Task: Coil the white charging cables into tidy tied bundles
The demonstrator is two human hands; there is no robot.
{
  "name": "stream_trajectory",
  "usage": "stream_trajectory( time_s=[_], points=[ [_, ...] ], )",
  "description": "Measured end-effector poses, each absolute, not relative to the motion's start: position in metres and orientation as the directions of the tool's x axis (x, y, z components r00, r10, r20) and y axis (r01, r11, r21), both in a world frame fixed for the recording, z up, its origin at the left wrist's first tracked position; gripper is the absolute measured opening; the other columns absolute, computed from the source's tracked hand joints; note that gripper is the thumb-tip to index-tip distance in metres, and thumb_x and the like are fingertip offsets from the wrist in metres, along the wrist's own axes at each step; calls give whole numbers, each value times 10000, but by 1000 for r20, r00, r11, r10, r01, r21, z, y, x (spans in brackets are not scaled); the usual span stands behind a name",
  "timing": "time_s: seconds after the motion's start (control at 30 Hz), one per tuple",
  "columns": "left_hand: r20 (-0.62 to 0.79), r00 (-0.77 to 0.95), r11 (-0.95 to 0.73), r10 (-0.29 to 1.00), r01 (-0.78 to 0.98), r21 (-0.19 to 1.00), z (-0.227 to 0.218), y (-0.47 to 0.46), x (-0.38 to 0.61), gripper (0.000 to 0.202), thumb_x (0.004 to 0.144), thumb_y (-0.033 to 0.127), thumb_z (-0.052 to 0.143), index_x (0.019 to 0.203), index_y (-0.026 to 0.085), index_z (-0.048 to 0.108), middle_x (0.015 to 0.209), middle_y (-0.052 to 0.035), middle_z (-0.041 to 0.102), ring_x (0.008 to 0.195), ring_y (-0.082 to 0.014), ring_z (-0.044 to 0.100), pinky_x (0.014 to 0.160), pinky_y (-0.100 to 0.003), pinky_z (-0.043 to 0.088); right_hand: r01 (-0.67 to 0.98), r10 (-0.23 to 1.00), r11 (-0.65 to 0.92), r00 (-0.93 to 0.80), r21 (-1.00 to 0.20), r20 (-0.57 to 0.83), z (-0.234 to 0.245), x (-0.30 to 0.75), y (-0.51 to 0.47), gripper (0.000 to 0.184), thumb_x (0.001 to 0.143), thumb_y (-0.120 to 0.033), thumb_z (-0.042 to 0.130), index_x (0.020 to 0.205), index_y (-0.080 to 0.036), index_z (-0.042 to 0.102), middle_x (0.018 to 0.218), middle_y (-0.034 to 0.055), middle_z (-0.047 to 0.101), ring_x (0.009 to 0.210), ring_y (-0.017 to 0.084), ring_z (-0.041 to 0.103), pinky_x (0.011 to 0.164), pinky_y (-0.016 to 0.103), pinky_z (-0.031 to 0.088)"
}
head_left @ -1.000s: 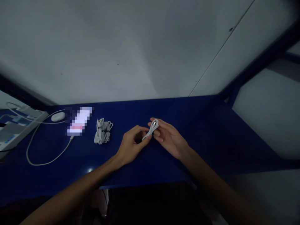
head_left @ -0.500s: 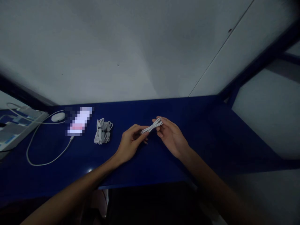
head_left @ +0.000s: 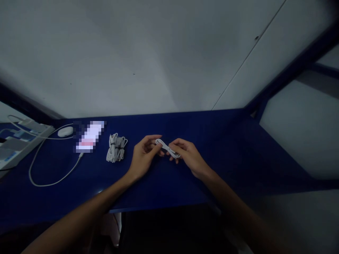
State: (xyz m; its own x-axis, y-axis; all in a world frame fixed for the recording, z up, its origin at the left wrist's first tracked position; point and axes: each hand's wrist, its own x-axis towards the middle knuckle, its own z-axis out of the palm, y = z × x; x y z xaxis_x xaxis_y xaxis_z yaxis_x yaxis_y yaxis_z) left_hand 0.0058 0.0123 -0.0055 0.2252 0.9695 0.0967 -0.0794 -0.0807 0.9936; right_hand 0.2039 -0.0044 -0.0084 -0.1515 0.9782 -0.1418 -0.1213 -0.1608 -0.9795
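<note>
A folded white cable (head_left: 167, 148) is stretched between my two hands over the blue table, its upper left end higher than its lower right end. My left hand (head_left: 145, 152) pinches the left end between thumb and fingers. At the other end, my right hand (head_left: 185, 152) has its thumb on top of the bundle and its fingers curled beneath. Left of my left hand lie bundled white cables (head_left: 116, 148), bound with dark ties and set side by side on the table.
A phone with a lit, pixelated screen (head_left: 90, 137) lies at the left with a white charging cable (head_left: 57, 183) looping from it. Beside it are a white oval object (head_left: 65, 132) and a white power strip (head_left: 29, 141). A grey wall (head_left: 148, 70) rises behind the blue table (head_left: 225, 141).
The cable bundle has turned: its right end was up and is now down. My right hand has shifted lower, thumb now on top, while my left hand has risen slightly.
</note>
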Motion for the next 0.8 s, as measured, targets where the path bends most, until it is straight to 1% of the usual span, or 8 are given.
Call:
stream_trajectory(
  time_s=[0.1,0.27,0.37,0.47,0.57,0.63,0.73,0.8],
  points=[
    [84,226,-61,970,-108,992,-4,13,7,351,956,357,786,1233,150,727,958,-58,765,688,-142,720,659,-283,615,-148,958,-213,-225,-966,-177,-8,203,-6,295,965,-504,757,1005,-212,746,847,65,775,645,170,699,522,268,465],
    [63,204,-51,977,-64,997,-2,13,6,285,908,365,839,1041,135,736,789,-32,745,654,-143,698,657,-278,614,-289,992,-104,-97,-951,-79,-3,203,-6,286,879,-401,875,1089,-230,783,885,18,712,637,116,565,511,249,434],
    [-55,362,96,931,-95,991,2,11,7,326,887,408,857,917,144,668,652,-11,710,528,-143,670,521,-250,571,-343,997,-55,-70,-938,-33,1,202,-5,325,864,-345,900,1155,-238,805,928,11,692,621,91,504,518,249,422],
    [-148,544,236,826,-96,967,6,7,7,337,958,474,771,954,159,650,548,19,662,380,-122,576,366,-195,455,-382,991,-96,-119,-919,-54,2,203,-5,265,894,-355,876,1121,-234,813,942,17,693,609,84,503,529,251,440],
    [-185,634,287,751,-61,956,6,4,7,331,1008,496,696,1002,167,658,483,38,623,303,-98,485,316,-166,386,-380,983,-142,-164,-914,-85,-1,204,-5,268,885,-391,877,1085,-231,799,910,20,713,578,92,548,533,265,477],
    [-195,643,287,741,-41,957,4,3,7,341,1016,502,676,1038,162,669,496,29,637,304,-107,504,313,-174,396,-330,986,-128,-147,-935,-84,-4,204,-3,304,861,-410,890,1085,-227,795,875,30,729,556,107,577,502,270,467],
    [-163,510,194,845,-9,981,-3,3,8,367,1010,492,681,1120,142,697,633,-14,721,339,-126,572,308,-200,426,-193,1000,-14,0,-981,-14,-11,205,0,333,829,-437,899,1059,-215,805,878,60,755,627,156,645,477,270,448],
    [-61,286,61,956,10,998,-7,3,8,363,988,456,725,1194,160,690,971,-81,817,370,-94,594,297,-196,423,-31,990,40,136,-999,35,-15,208,4,345,840,-473,875,1054,-212,801,918,80,775,728,200,702,500,280,483]
  ],
)
